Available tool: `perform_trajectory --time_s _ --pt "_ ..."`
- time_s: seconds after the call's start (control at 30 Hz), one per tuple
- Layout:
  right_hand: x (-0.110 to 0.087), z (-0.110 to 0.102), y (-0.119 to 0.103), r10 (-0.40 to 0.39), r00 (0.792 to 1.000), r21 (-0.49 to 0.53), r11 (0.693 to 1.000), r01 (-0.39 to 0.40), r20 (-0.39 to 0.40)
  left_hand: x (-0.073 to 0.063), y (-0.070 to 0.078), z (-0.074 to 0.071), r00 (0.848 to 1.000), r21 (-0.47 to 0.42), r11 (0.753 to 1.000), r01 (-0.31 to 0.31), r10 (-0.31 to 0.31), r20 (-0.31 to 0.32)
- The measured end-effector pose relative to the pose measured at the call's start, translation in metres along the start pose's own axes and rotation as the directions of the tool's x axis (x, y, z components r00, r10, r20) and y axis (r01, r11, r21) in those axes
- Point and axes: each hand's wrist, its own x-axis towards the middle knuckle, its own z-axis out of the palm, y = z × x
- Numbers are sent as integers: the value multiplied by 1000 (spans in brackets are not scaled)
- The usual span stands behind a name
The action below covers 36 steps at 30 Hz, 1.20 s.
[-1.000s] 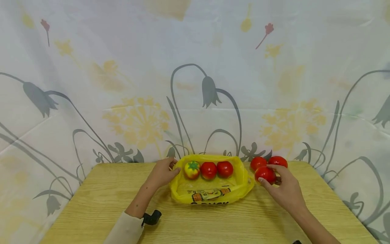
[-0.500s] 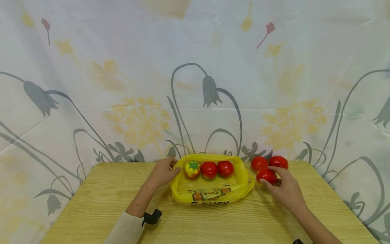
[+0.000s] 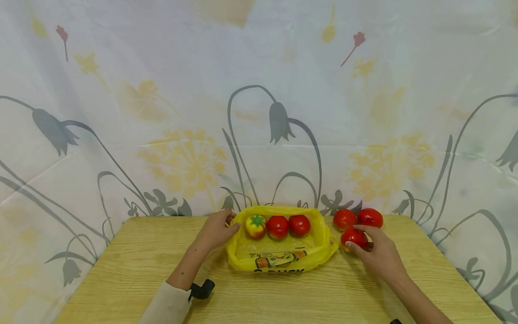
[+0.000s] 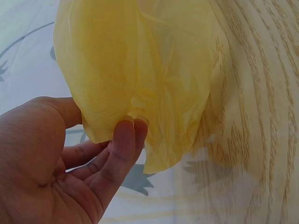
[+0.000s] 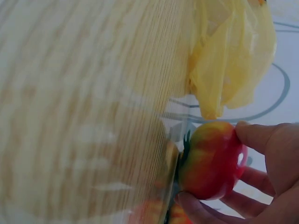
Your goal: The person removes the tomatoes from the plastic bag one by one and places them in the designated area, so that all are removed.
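Observation:
In the head view my left hand (image 3: 216,228) is at the left end of a yellow plastic bag (image 3: 243,263). Its fingertips pinch the bag's edge, as the left wrist view shows on the thin film (image 4: 140,60). Inside the wide mouth sit three tomatoes in a row: a yellow-green one with its leafy top up (image 3: 256,226), a red one (image 3: 277,227) and another red one (image 3: 299,225). To the right of the bag my right hand (image 3: 379,252) grips a red tomato (image 5: 210,161) between thumb and fingers, its green leafy side toward the table.
Two more red tomatoes, one nearer the bag (image 3: 344,220) and one farther right (image 3: 370,218), lie at the table's back edge behind my right hand. The wooden table (image 3: 275,297) backs onto a flower-printed cloth (image 3: 259,112).
The tomato in my right hand has come down slightly and toward me, showing more of the two tomatoes behind it. My left hand stays on the bag's edge.

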Motion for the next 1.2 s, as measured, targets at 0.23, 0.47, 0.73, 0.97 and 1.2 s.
perform_trajectory --time_s 0.23,0.47,0.73,0.97,1.2 --pt "0 0 2 -8 1000 -5 1000 8 15 1 0 0 1000 -3 1000 9 -9 -2" --pt "1 0 3 -20 999 13 1000 20 36 1 -1 1 1000 -1 1000 6 -6 -2" --pt "1 2 4 -47 998 8 999 47 40 1 -2 1 1000 0 1000 11 -11 4" --pt "0 1 3 -23 998 -7 1000 23 58 0 -1 1 1000 -7 1000 24 -24 10" --pt "1 0 -1 -3 997 -36 999 6 73 0 -1 2 999 -9 999 31 -31 10"
